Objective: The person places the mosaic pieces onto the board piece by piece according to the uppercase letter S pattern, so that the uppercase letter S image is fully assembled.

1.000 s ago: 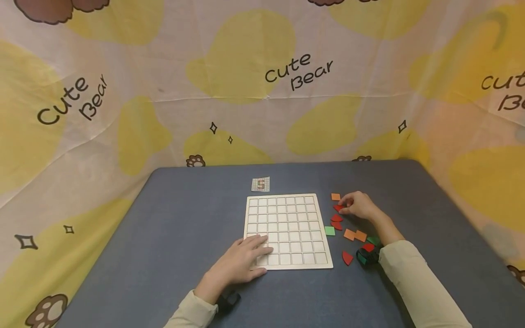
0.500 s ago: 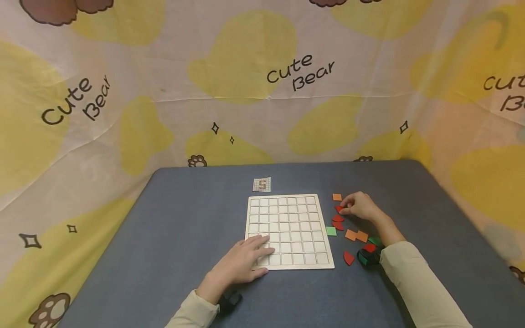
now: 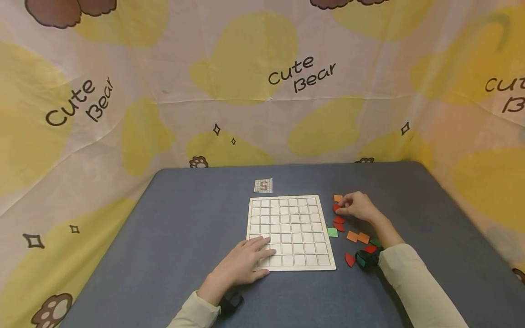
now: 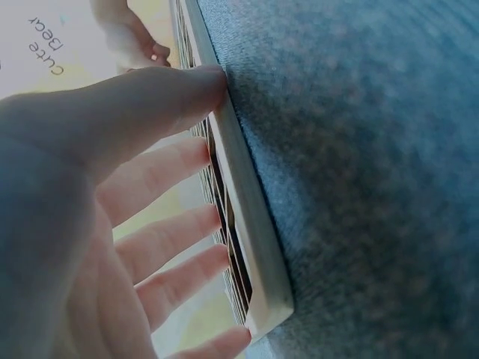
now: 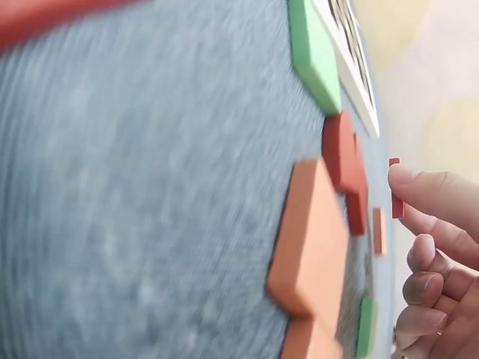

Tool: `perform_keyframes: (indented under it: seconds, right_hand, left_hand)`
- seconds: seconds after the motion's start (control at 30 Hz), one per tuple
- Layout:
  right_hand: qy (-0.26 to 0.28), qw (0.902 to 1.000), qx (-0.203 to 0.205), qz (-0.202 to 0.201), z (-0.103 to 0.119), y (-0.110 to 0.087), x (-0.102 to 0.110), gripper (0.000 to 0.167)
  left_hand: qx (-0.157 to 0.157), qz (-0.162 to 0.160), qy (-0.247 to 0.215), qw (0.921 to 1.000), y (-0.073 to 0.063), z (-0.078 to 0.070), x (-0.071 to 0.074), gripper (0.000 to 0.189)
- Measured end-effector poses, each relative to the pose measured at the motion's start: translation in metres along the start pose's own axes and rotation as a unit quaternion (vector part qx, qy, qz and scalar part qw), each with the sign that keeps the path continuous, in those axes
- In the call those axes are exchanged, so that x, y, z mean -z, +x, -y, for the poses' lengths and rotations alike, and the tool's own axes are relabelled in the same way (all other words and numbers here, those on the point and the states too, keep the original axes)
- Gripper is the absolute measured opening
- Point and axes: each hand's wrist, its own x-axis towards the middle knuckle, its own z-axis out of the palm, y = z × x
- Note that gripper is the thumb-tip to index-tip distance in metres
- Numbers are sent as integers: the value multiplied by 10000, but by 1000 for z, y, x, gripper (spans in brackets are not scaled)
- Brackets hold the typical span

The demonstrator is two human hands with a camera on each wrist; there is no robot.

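Observation:
My left hand (image 3: 242,259) rests with spread fingers on the near left corner of a pale wooden grid board (image 3: 287,214). In the left wrist view its fingertips lie over the grid and the thumb (image 4: 198,86) is at the near rim. Beyond the board's right side, my right hand (image 3: 358,205) pinches a red quarter-round tile (image 3: 336,207) between thumb and forefinger. The right wrist view shows this red tile (image 5: 397,206) edge-on, raised off the table, with the other fingers curled below. An orange square tile (image 3: 337,198) lies just behind it.
Two touching red tiles (image 3: 339,223), a light green square (image 3: 332,233), two orange squares (image 3: 357,237) and another red tile (image 3: 350,259) lie right of the board. Dark green and red pieces sit near the right wrist camera (image 3: 366,258). A small pattern card (image 3: 263,185) lies behind the board.
My right hand has shifted slightly left, and the red tile it pinches has moved with it. The left hand stays in place on the board. The head view has drifted slightly.

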Motion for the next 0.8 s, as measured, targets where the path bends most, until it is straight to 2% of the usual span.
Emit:
perform_keyframes:
  seconds: [0.23,0.8]
  right_hand:
    - [91,9999,89,-58,13,0,-2,21]
    - [161,9991,314,-220,36,2,-17,25]
  left_hand:
    - [20,57,-27,10000,0,0,0,46]
    - [-106,-144,68,9998,-1,3,1,39]
